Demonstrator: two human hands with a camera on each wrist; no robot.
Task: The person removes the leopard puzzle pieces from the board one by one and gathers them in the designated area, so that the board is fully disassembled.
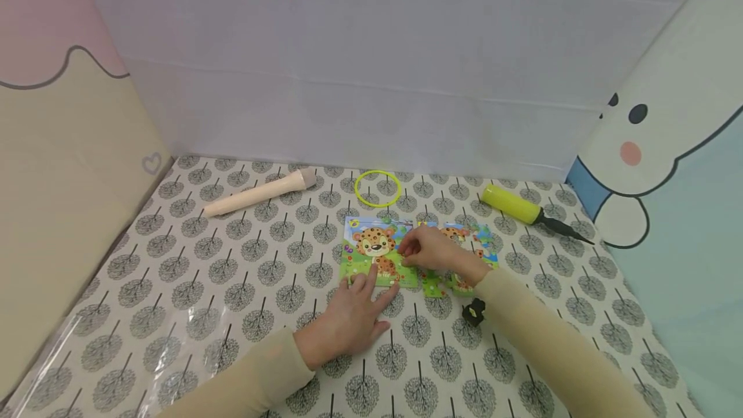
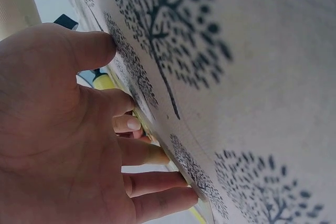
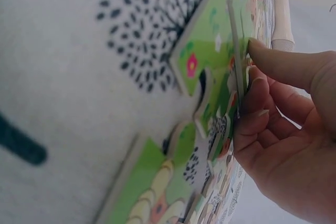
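Observation:
A jigsaw puzzle board [image 1: 351,257] with a spotted leopard cub on green grass lies flat on the table. Along its lower edge rests my left hand [image 1: 355,318], fingers spread and mostly straight, the tips touching the board. My right hand [image 1: 434,250] is over the board's right side, thumb and fingertips pinched together at a green puzzle piece, which the fingers largely hide. Several loose puzzle pieces [image 1: 432,287] lie just right of the board, partly under the right wrist. The right wrist view shows green pieces [image 3: 212,35] close to the right thumb.
A small black object [image 1: 473,311] sits below the loose pieces. Behind the board lies a yellow ring [image 1: 356,189]. A pale wand-like stick [image 1: 255,194] is at the back left, and a yellow hand pump [image 1: 511,204] with a black nozzle at the back right.

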